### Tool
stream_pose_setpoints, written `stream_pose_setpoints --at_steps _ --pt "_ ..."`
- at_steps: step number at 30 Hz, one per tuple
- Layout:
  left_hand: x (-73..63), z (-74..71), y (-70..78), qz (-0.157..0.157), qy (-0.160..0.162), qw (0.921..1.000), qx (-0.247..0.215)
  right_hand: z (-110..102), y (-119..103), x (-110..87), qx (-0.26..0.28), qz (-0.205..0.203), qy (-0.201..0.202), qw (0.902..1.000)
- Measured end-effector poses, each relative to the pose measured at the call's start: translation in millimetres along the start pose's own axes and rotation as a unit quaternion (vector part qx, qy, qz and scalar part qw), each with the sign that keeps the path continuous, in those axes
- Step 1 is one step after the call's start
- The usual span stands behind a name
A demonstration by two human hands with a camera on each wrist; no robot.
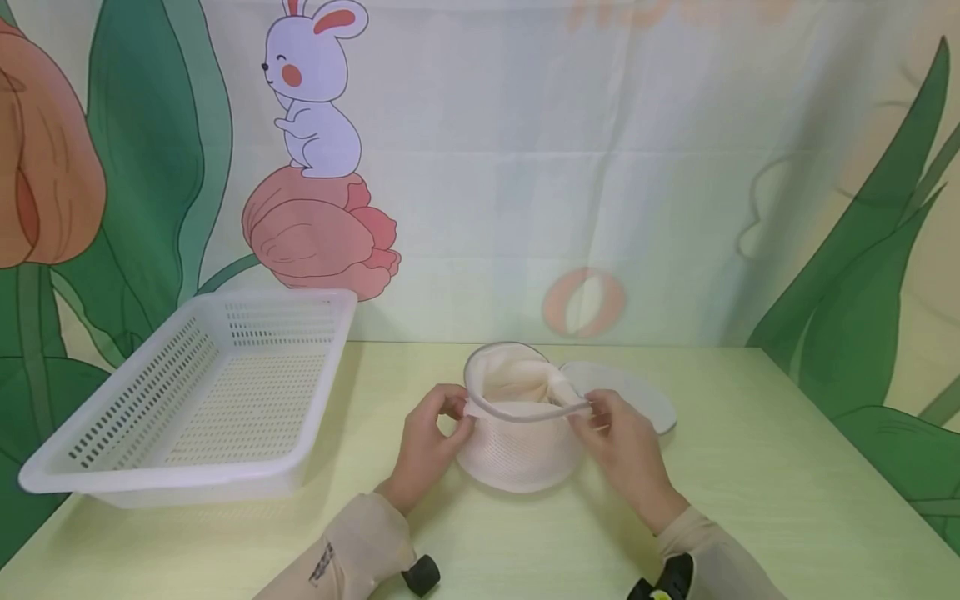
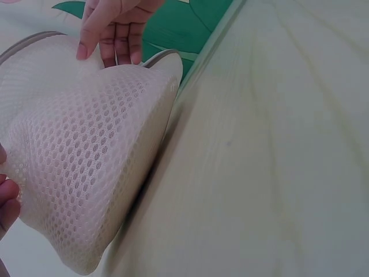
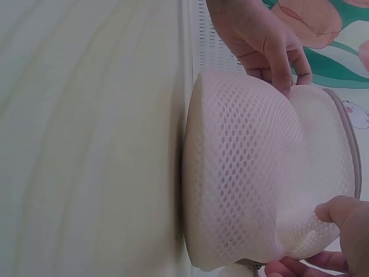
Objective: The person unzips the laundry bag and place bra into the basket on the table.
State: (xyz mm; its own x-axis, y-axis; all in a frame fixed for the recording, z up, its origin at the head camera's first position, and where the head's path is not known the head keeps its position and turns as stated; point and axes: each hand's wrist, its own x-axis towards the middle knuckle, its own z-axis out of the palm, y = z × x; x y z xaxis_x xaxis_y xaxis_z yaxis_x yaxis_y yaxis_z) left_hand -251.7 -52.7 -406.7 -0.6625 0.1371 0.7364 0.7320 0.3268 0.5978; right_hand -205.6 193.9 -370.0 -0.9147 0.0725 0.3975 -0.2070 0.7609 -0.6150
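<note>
A round white mesh laundry bag with a grey-edged rim stands open-topped on the table, its cream inside showing folds. My left hand pinches the left side near the rim between thumb and fingers. On the opposite side, my right hand grips the rim, thumb in front. The mesh wall bulges and creases between the hands in the right wrist view. Just behind my right hand lies a flat white round piece with a grey edge, partly hidden by the bag and hand.
To the left, a large white plastic basket with slotted walls sits on the pale wooden table. A curtain printed with a rabbit and flowers hangs behind the table's far edge.
</note>
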Motion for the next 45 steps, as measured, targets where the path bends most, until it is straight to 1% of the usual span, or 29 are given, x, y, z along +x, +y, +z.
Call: stream_pose_setpoints --at_steps 6,12,17,24,28,31,35,39,43,45 --pt "0.2 2.6 3.8 0.008 -0.005 1.0 -0.001 0.5 3.3 0.5 0.007 -0.009 0.023 0.9997" --pt "-0.3 4.2 5.7 0.01 -0.008 0.9999 -0.001 -0.2 7.3 0.3 -0.002 -0.035 0.04 0.9986" --pt "0.0 4.3 6.4 0.01 -0.01 0.9999 -0.002 -0.3 7.9 0.3 0.01 -0.048 0.048 0.9976" --pt "3.4 -0.7 7.4 0.022 -0.018 0.9995 0.014 1.8 10.3 1.3 0.022 -0.056 0.051 0.9969" --pt "5.4 -4.9 6.4 0.032 -0.02 0.9992 0.009 2.0 11.7 0.7 0.013 -0.062 0.048 0.9969" --pt "7.7 -8.4 7.2 0.047 -0.013 0.9988 0.002 2.3 13.2 0.6 0.01 -0.068 0.046 0.9966" --pt "13.4 -12.8 12.8 0.075 0.016 0.9969 0.019 2.3 13.9 0.3 0.009 -0.081 0.045 0.9957" --pt "20.5 -14.1 21.3 0.099 0.04 0.9924 0.06 2.3 13.1 -0.6 0.007 -0.089 0.039 0.9953" --pt "26.7 -11.1 32.5 0.114 0.04 0.9891 0.084 3.4 12.0 -1.3 0.008 -0.096 0.032 0.9949" --pt "29.8 -8.9 39.6 0.114 0.034 0.989 0.088 4.2 11.5 -1.9 0.009 -0.098 0.029 0.9947"
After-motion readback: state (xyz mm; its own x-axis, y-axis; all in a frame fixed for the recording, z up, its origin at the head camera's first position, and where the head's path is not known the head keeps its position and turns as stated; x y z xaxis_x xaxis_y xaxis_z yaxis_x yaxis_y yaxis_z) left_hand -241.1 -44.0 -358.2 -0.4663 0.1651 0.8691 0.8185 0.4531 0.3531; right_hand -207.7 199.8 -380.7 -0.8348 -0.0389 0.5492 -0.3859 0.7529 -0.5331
